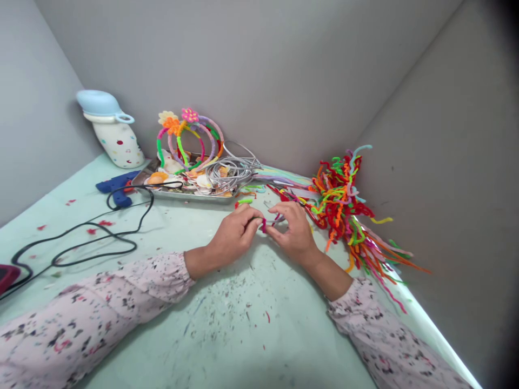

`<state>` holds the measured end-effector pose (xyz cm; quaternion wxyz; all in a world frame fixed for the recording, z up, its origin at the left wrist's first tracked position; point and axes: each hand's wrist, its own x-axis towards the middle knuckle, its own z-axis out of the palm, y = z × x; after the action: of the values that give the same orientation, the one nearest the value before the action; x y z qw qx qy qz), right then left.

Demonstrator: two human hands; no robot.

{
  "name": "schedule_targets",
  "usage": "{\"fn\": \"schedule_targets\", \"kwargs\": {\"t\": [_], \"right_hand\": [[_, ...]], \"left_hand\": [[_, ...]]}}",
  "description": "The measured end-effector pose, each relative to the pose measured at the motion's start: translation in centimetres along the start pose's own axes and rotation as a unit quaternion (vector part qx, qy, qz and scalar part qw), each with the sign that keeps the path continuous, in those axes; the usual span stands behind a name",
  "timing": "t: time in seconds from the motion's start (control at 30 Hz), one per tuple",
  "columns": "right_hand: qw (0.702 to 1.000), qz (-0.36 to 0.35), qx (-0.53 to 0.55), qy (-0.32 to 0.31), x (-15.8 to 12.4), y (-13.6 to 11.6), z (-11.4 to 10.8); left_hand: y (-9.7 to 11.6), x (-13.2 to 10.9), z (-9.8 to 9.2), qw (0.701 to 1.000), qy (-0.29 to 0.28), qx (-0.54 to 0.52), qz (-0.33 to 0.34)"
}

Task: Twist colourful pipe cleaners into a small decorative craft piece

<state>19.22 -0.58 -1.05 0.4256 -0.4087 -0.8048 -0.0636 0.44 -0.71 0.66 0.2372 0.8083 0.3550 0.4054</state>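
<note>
My left hand [233,235] pinches a short magenta pipe cleaner [264,226] between thumb and fingers, over the middle of the table. Facing it, my right hand [297,235] curls round the other side, its thumb at the pipe cleaner and its index finger arched above. A thin purplish-grey strand shows between the right fingers; its full shape is hidden. Just beyond the hands lie a bright green and red scrap [244,202] and what look like scissors, partly covered by the right hand.
A metal tray [190,195] holds scraps, silver wire loops [235,175] and colourful flower headbands [178,135]. Left are a blue glue gun [117,186], its black cord [121,237] and a white bottle [117,141]. Many pipe cleaners [338,200] heap against the right wall.
</note>
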Motion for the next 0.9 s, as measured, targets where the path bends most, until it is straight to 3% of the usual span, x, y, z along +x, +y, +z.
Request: {"fn": "schedule_targets", "kwargs": {"t": [0.43, 0.9], "right_hand": [[0.998, -0.044, 0.042, -0.023, 0.1, -0.7, -1.0], [0.997, -0.063, 0.013, 0.029, 0.1, -1.1, -0.5]], "left_hand": [[-0.1, 0.0, -0.4, 0.996, 0.069, -0.035, -0.044], [0.7, 0.0, -0.3, 0.998, -0.001, -0.052, -0.031]]}}
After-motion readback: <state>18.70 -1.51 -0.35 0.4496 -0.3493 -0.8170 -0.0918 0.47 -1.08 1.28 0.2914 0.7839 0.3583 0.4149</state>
